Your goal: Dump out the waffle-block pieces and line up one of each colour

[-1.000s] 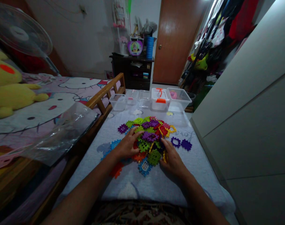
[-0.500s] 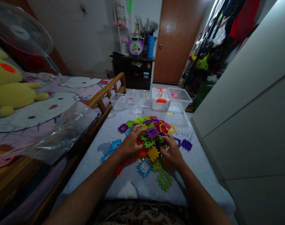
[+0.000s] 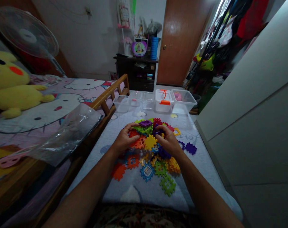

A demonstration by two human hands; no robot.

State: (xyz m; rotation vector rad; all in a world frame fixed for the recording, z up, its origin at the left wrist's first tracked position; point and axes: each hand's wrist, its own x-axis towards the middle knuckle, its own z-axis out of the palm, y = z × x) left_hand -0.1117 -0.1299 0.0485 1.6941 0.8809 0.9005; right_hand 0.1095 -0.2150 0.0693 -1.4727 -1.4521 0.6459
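Note:
A heap of plastic interlocking tiles with toothed edges lies on the cloth. My left hand (image 3: 126, 139) is at the heap's left side, its thumb and fingers apart, touching orange tiles (image 3: 139, 142) and near green ones (image 3: 144, 129). On the right side, my right hand (image 3: 168, 141) curves over dark blue tiles (image 3: 164, 153), with a gap between thumb and fingers. A yellow tile (image 3: 150, 142) lies between the hands. A purple tile (image 3: 145, 123) tops the green ones. Nearer me are a blue tile (image 3: 147, 171) with a pale grid centre and a green tile (image 3: 168, 185).
Clear plastic boxes (image 3: 122, 104) stand along the far edge, with a white lidded box (image 3: 163, 103) with orange clips among them. A wooden bed rail (image 3: 110, 91) runs along the left, with a plastic bag (image 3: 75, 133) by it. A pale cabinet (image 3: 248, 120) borders the right.
The tiles between my hands have shifted: the purple and green ones now sit farther back, and more orange ones show. My left hand has moved a little left, away from the right one.

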